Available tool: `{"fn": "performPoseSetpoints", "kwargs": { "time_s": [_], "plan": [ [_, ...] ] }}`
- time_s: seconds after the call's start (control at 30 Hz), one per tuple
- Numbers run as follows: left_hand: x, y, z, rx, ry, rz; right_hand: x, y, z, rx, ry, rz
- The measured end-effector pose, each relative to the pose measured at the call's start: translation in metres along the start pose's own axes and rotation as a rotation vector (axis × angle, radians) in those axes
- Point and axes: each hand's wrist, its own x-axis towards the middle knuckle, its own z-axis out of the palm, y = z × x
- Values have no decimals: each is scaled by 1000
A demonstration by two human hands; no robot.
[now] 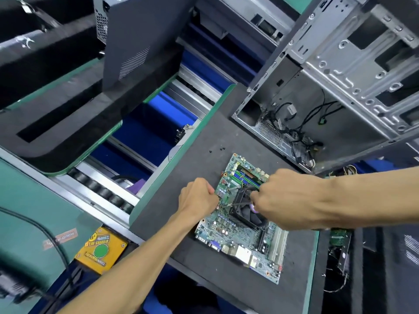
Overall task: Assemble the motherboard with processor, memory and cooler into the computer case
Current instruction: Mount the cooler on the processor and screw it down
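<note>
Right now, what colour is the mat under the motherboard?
Dark grey, with a green edge: the work mat under the green motherboard, head view.

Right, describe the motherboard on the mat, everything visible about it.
The motherboard is a green circuit board lying flat and askew on the dark grey mat, outside the open metal case. A black fan cooler sits on it, blue and black memory slots at its far end, pale expansion slots along its right side, and rear ports on the near edge. The left hand rests closed at its left edge; the right hand works at the cooler.
</note>
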Motion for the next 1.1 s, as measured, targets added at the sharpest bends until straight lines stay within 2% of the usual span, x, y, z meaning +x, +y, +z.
{"fn": "performPoseSetpoints", "kwargs": {
  "time_s": [0.1,0.17,0.27,0.37,0.43,0.57,0.67,0.73,0.83,0.87,0.93,0.97,1.03,1.1],
  "plan": [
    [0,-1,1,9,6,5,4,-8,11,245,56,244],
    [0,-2,2,19,19,14,8,-11,11,517,27,447],
    [-1,-2,2,44,29,31,18,-6,3,1045,-159,705],
    [-1,-2,1,51,27,37,22,1,-2,1731,-329,872],
    [0,-1,1,47,30,32,18,6,-3,1950,-378,915],
    [0,0,1,37,1,8,13,13,-9,1810,-427,801],
    [0,0,0,21,-10,-4,14,19,-11,1511,-343,722],
    [-1,0,0,12,-10,-9,10,16,-13,1059,-255,579],
    [-3,0,-1,5,-7,-11,2,9,-10,182,-42,227],
    [-3,0,-1,3,-6,-9,0,7,-8,12,-12,101],
    [-3,-1,-1,3,-5,-1,0,3,-6,-89,-51,-40],
    [-3,-1,-2,1,-3,2,2,2,-2,-54,-61,-25],
    [-3,-1,-1,-1,5,9,3,1,8,93,-7,104],
    [-3,-2,0,7,20,23,6,-6,15,328,20,320]
  ]
}}
